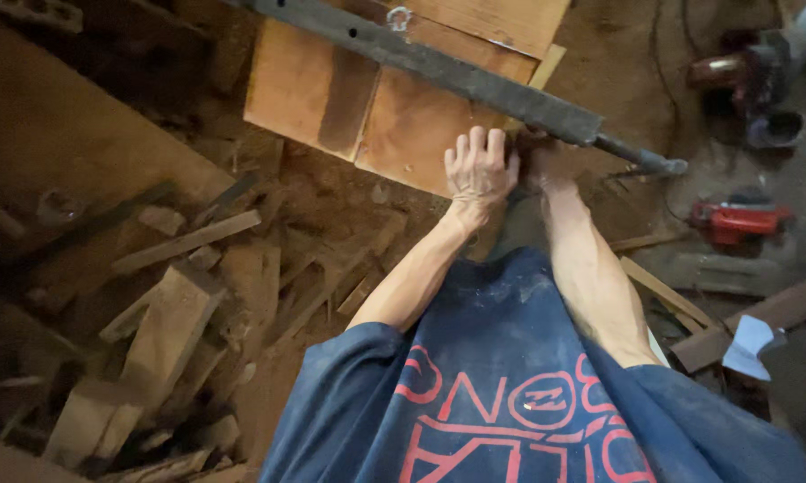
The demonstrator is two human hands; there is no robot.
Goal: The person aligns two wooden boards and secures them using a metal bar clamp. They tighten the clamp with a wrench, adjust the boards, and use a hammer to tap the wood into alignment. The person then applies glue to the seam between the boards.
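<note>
Head view: left hand point(480, 170) lay flat, fingers spread, on a wooden board point(412, 125). Right hand point(546, 161) sat under the long metal clamp bar point(438, 67), grip undeterminable. Offcuts point(166, 322) littered the floor.

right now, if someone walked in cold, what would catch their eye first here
First, the left hand and right hand pressed side by side at the edge of the wooden panel, just below the long dark metal bar that crosses it diagonally. Then the heap of wood offcuts at lower left, and the red power tool on the floor at right.
</note>
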